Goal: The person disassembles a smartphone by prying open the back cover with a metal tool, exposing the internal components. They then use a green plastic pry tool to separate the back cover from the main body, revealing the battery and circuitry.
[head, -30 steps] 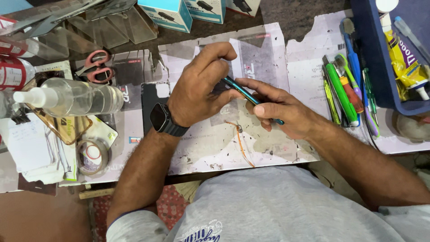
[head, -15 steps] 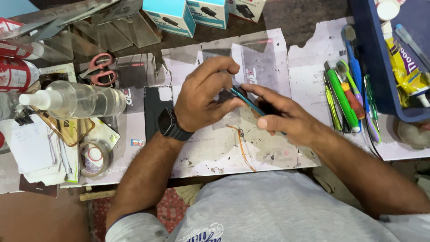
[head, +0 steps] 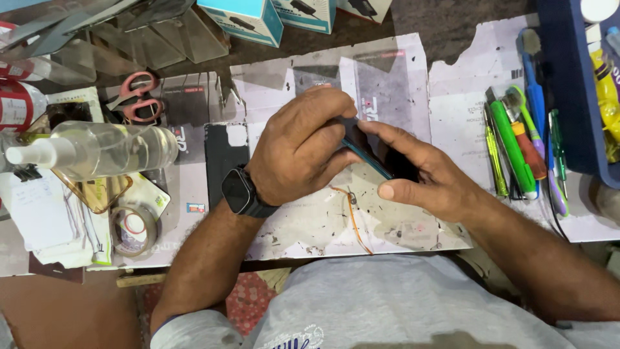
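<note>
Both hands gripped a thin dark phone (head: 381,161) over the table (head: 310,226): left hand (head: 300,152) curled on top, right hand (head: 420,178) underneath. Pressing too hard could crack it.

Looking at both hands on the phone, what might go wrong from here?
The phone is held on edge, clear of the paper, between the left hand and right hand; it may slip and drop. The orange wire lies just under the hands and could be dragged or snagged.

Teal boxes (head: 242,18) top centre.
</note>
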